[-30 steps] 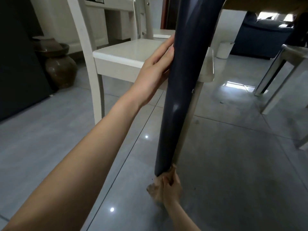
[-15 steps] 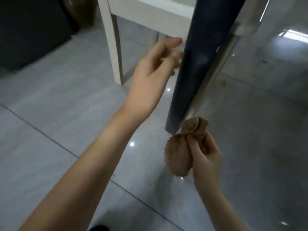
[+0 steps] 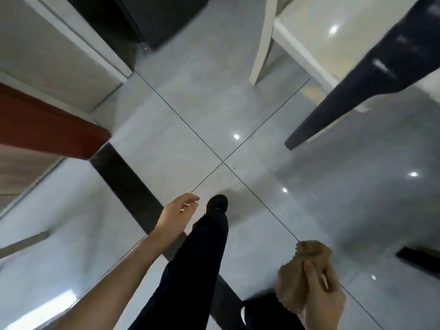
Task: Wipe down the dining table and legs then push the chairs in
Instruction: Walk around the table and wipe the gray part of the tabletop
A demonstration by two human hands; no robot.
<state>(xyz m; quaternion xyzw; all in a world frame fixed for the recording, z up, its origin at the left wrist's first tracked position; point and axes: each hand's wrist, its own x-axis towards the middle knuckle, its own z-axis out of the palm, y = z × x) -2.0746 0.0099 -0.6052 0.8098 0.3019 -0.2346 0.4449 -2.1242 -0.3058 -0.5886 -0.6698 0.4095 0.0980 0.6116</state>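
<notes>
A dark blue table leg (image 3: pixel 352 91) slants down to the floor at the upper right. A white chair (image 3: pixel 307 32) stands behind it, with one chair leg (image 3: pixel 260 46) on the tiles. My right hand (image 3: pixel 321 298) at the bottom right grips a bunched brown cloth (image 3: pixel 302 275), well below and clear of the table leg. My left hand (image 3: pixel 177 211) hangs over the floor near the centre, fingers loosely apart and holding nothing. The view is blurred.
Glossy grey floor tiles (image 3: pixel 178 108) fill the middle. My dark trouser leg and black shoe (image 3: pixel 216 203) step forward at the centre. A red-brown door frame (image 3: pixel 47 125) and pale cabinet (image 3: pixel 54 48) stand at the left, with a black threshold strip (image 3: pixel 128 186) running diagonally.
My left hand has let go of the table leg and dropped away. My right hand has lifted the cloth off the leg's foot. The view has swung down and back toward the floor.
</notes>
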